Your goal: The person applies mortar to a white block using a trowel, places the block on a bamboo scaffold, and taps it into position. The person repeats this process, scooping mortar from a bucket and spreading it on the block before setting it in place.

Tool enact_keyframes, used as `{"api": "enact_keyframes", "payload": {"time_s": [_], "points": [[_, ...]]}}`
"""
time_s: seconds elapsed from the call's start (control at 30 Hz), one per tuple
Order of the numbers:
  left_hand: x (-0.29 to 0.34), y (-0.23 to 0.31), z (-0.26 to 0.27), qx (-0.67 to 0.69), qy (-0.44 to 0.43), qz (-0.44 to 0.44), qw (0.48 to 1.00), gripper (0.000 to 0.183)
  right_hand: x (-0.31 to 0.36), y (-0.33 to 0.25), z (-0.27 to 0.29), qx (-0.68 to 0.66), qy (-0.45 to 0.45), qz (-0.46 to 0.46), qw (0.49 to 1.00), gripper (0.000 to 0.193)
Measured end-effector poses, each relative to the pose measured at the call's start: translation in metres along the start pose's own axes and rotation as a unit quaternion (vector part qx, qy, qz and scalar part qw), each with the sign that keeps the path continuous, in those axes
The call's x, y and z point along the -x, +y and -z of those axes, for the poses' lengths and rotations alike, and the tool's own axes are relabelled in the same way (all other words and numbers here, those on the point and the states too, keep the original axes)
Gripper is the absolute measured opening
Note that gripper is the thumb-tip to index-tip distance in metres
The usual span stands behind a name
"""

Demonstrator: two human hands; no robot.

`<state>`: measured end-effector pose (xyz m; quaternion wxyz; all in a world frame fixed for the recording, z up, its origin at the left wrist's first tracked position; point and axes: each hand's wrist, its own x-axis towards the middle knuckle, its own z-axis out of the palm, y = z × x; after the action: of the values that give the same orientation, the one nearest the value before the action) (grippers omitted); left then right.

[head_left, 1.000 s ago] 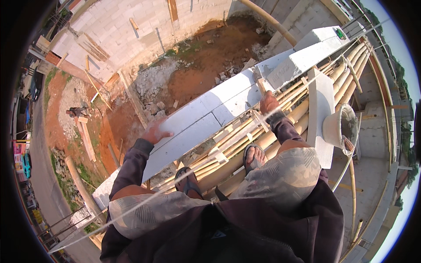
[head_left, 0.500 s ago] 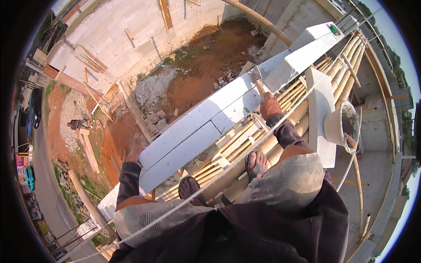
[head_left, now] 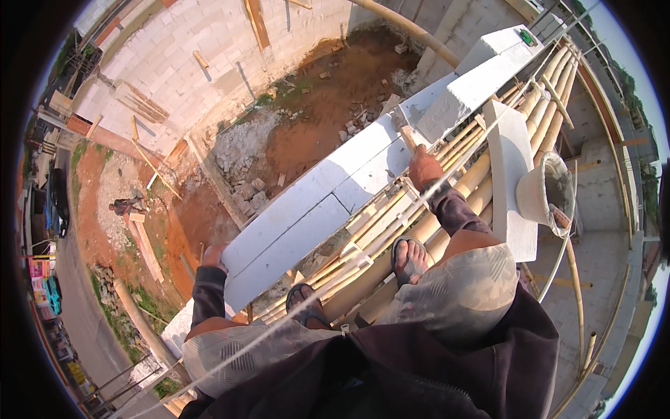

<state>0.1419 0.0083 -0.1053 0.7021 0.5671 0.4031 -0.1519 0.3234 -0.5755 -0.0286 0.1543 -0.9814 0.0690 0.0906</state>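
Note:
A row of long white lightweight concrete blocks point(head_left: 279, 241) tops the wall, running diagonally from lower left to upper right. My left hand point(head_left: 214, 255) grips the near left end of the row, fingers bent over the block's corner. My right hand point(head_left: 425, 167) is closed around the wooden handle of a hand tool point(head_left: 407, 137), held over the row's right part. The tool's head is too unclear to name. Beyond it, a taller white block point(head_left: 464, 98) stands on the wall, with a small green object point(head_left: 527, 38) on top.
My sandalled feet stand on bamboo poles point(head_left: 440, 244) beside the wall. At right, a loose white block point(head_left: 513, 181) lies across the poles, next to a pale bucket point(head_left: 537, 199). A taut string point(head_left: 300, 309) crosses diagonally. Beyond the wall, the ground drops to red soil point(head_left: 321, 105) and rubble.
My right hand and the tool have shifted slightly left and up, and the tool's head shows less clearly. My left hand stays at the block's end.

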Motion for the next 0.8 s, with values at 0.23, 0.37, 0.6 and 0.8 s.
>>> {"api": "enact_keyframes", "payload": {"time_s": [0.23,0.37,0.6,0.8], "points": [[0.0,-0.009,0.018,-0.397,-0.064,-0.325,0.856,0.026,0.006,0.006,-0.014,-0.009,0.039,0.045,0.998,0.032],[-0.01,-0.012,0.016,-0.146,-0.018,-0.153,0.977,0.025,0.023,-0.001,-0.016,-0.017,0.052,0.079,0.995,0.031],[-0.004,-0.027,0.027,-0.32,-0.042,-0.381,0.867,0.024,0.04,-0.014,-0.02,-0.029,-0.014,0.069,0.997,0.029],[-0.034,-0.033,0.02,-0.523,0.074,-0.386,0.756,0.03,0.026,-0.041,0.03,0.02,-0.043,0.158,0.986,0.041]]}}
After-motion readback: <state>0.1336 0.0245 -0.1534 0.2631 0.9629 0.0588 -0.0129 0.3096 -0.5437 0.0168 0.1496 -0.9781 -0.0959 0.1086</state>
